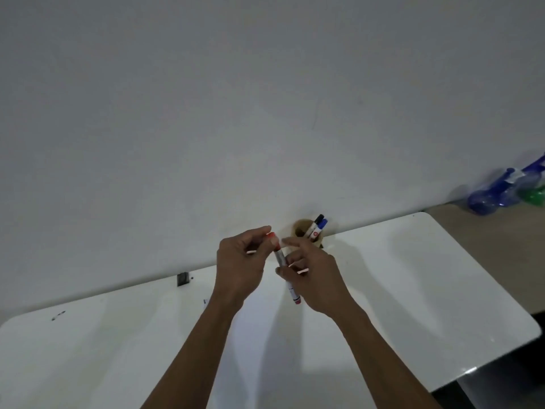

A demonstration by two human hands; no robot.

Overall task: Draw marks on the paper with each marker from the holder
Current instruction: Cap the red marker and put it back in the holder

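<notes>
I hold a red marker [290,286] above the white table [413,290]. My right hand [312,276] grips its white barrel, red end pointing down toward me. My left hand [240,261] pinches the red cap [272,240] at the marker's upper end; whether the cap is on or off I cannot tell. Behind my hands a brown cup holder [306,231] stands against the wall with a black marker [316,222] and a blue marker [321,227] leaning in it. The paper [256,326] lies on the table under my forearms, hard to tell from the white tabletop.
A white wall rises right behind the table. Blue and green plastic bottles [507,190] lie on the floor at the far right. A small dark object [182,278] sits at the table's back edge on the left.
</notes>
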